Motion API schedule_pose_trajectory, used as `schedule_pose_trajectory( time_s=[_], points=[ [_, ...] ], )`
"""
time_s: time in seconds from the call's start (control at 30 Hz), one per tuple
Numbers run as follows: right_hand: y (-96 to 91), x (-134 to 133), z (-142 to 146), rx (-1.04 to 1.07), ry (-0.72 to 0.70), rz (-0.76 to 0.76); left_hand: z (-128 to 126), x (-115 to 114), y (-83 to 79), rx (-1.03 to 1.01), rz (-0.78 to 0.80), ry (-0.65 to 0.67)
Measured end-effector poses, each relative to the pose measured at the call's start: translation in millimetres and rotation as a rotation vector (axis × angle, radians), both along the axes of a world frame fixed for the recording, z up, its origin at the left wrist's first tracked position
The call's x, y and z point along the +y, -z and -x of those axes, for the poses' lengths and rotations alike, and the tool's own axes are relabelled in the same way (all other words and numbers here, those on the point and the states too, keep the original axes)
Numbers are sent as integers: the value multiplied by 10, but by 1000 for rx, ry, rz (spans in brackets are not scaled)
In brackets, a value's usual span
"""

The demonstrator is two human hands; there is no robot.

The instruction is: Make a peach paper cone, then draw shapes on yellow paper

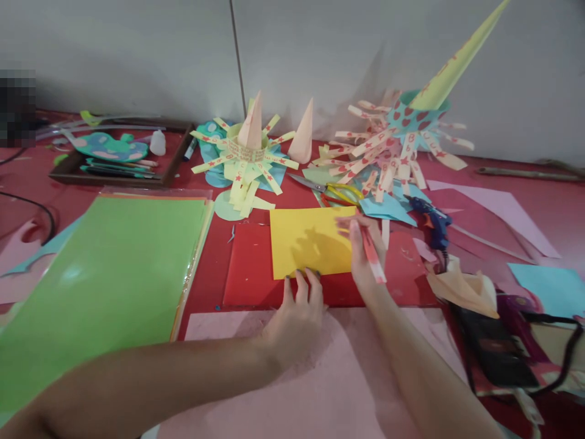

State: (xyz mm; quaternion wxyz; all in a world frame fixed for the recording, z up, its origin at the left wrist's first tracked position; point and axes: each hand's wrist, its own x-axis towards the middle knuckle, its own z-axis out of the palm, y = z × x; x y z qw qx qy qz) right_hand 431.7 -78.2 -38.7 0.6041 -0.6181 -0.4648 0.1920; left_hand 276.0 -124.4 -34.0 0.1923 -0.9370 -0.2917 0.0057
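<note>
A yellow sheet of paper point(311, 241) lies on a red sheet point(249, 268) in the middle of the table. My left hand point(297, 311) rests at the yellow sheet's near edge, fingertips pressing down on it, fingers stretched out. My right hand point(361, 244) is at the sheet's right edge, closed around a pink paper strip point(372, 256) with red marks. A large pink sheet point(292, 378) lies under my forearms.
A stack of coloured paper with green on top point(105, 274) lies left. Paper cones and fringed paper hats point(249, 155) stand behind, with scissors point(329, 190), a blue glue gun point(432, 222), a wooden tray point(119, 177), and a bag with cords point(507, 347) at right.
</note>
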Motion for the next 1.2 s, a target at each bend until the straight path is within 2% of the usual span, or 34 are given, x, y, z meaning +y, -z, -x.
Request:
schedule_pose_trajectory(
  time_s=[0.1, 0.2, 0.37, 0.57, 0.67, 0.8, 1.0, 1.2],
  points=[
    [20, -28, 178, 238, -191, 130, -13, -6, 11, -14, 1, 0],
    [30, -60, 249, 227, -290, 203, -24, -12, 29, -8, 4, 6],
    [31, -78, 246, 190, -306, 276, -36, 1, 50, -14, -48, 3],
    [15, -61, 271, 254, -321, 271, -23, -2, 16, 17, -65, 13],
    [36, -59, 280, 250, -323, 269, -8, -46, 13, 67, -131, -24],
    [66, -62, 274, 233, -325, 280, 3, -102, 53, 81, -227, -67],
    [39, -102, 273, 189, -347, 326, 8, -116, 104, 42, -245, -56],
    [2, -196, 386, 258, -234, 353, 14, -115, 148, -18, -237, -64]
  ],
)
